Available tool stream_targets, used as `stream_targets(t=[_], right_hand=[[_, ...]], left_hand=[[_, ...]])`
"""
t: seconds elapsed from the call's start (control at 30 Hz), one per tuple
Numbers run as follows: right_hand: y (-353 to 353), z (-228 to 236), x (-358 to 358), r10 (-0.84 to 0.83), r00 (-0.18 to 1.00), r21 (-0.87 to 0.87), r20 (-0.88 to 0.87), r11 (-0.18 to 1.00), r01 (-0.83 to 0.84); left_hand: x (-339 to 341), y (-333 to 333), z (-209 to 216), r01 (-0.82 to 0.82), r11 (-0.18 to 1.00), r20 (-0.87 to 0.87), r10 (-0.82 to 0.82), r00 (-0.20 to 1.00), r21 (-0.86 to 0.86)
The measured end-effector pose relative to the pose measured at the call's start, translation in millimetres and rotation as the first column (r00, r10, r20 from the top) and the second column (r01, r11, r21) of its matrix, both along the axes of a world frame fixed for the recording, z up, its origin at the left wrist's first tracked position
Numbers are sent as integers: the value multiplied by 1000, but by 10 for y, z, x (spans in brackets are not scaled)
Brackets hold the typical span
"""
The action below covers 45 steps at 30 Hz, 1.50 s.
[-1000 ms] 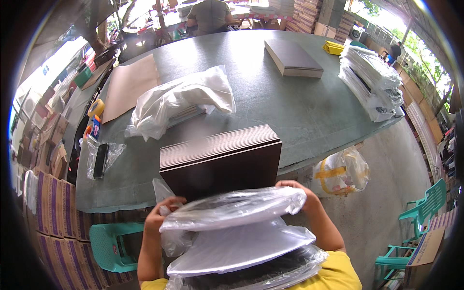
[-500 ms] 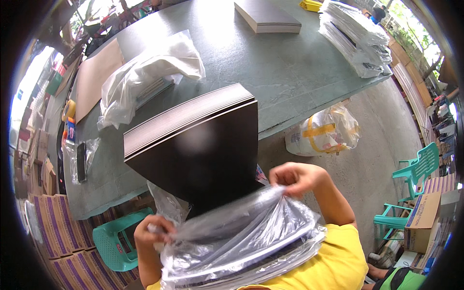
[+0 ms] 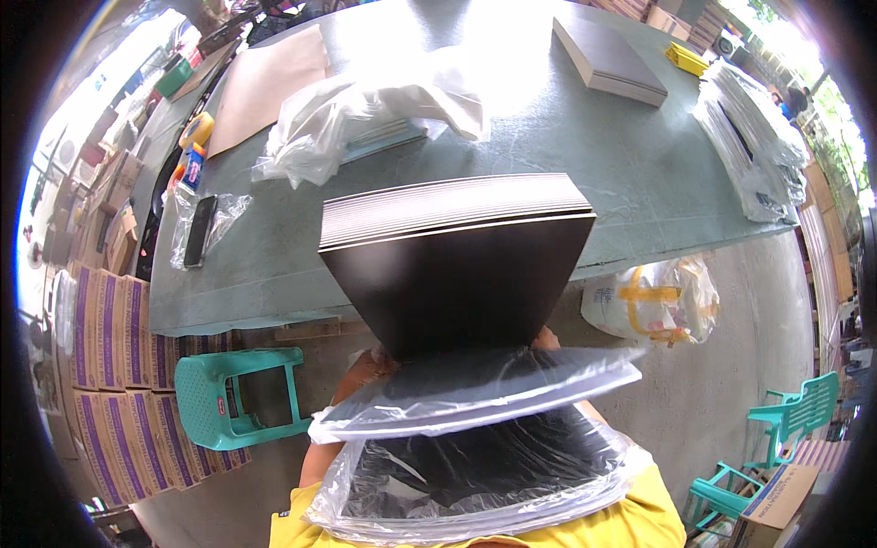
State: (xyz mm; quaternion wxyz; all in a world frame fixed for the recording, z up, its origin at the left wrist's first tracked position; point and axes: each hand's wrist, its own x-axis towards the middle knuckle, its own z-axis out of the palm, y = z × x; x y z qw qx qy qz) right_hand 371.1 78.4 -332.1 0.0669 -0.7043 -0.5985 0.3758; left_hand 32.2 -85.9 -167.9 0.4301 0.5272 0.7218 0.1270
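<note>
A thick stack of black boards with white edges (image 3: 457,274) stands tilted at the near table edge. Below it, a clear plastic-wrapped board (image 3: 493,402) is raised over my forearms. Another black pack in clear plastic (image 3: 475,466) rests against my yellow shirt. My left hand (image 3: 368,365) is at the lower left corner of the black stack, beside the raised wrapped board. At the lower right corner, my right hand (image 3: 546,340) shows only in small part. The boards and plastic cover most of the fingers, so their grip is hidden.
The green table (image 3: 539,128) carries a white plastic bag (image 3: 375,105), a black phone (image 3: 201,228), a dark board stack (image 3: 610,62) and wrapped packs (image 3: 754,142). A green stool (image 3: 224,393) stands left by stacked cartons (image 3: 114,329); a taped bag (image 3: 653,301) lies right, under the table edge.
My hands have moved from the plastic's opening to the foot of the black stack, now mostly hidden. One wrapped board has come up apart from the pack below. The view has shifted left.
</note>
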Motion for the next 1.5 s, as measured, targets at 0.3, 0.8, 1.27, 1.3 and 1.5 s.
stream_targets(t=[0.3,0.8,1.27,1.3,1.5], right_hand=[[153,1051,247,-21,911,311,-411,937,161],[133,2644,138,369,-258,413,-893,442,-796],[126,2910,304,407,-439,598,-801,574,-559],[134,2951,296,407,-442,601,-799,551,-578],[125,3075,326,512,-456,673,-728,405,-619]], left_hand=[[-462,411,-769,-65,987,-210,96,973,150],[483,554,1074,444,892,192,-452,871,82],[339,627,961,349,937,121,-348,930,11],[327,612,930,351,936,123,-353,927,41],[354,606,888,379,926,136,-375,917,1]])
